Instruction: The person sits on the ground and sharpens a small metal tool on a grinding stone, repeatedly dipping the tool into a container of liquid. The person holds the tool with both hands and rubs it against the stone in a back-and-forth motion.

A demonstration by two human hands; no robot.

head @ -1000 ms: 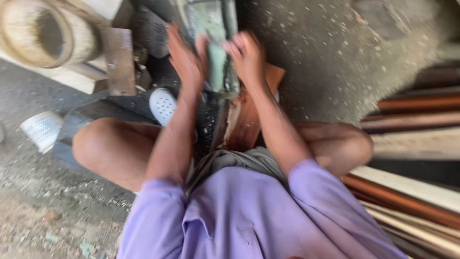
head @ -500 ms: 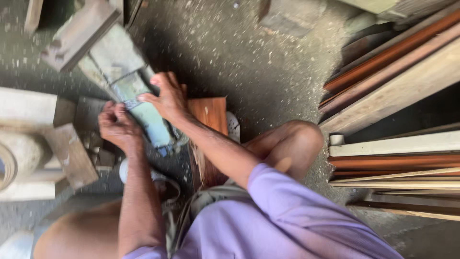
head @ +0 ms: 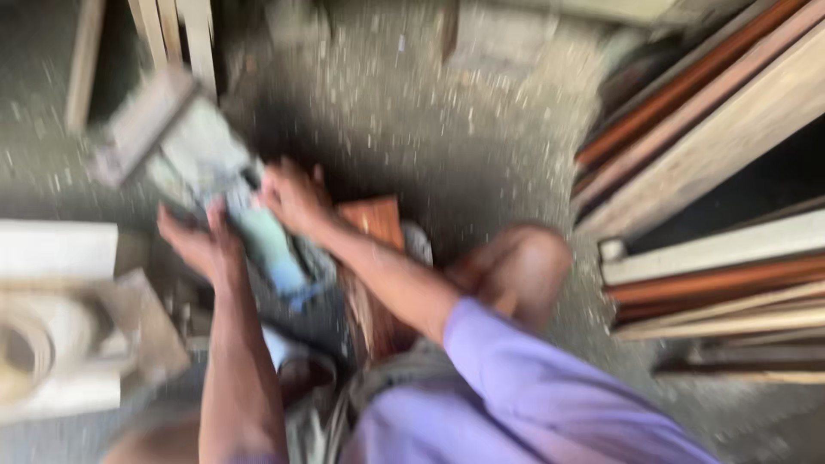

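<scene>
The left hand (head: 199, 245) and the right hand (head: 292, 196) both rest on a pale green power tool (head: 249, 228); blur hides how tightly the fingers close. The tool lies on the dusty floor (head: 412, 112), its long axis running from upper left to lower right, beside a reddish wood piece (head: 371, 222).

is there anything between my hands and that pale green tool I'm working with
Nothing visible. The left hand and right hand both rest directly on the pale green tool, though blur hides the exact grip.
</scene>
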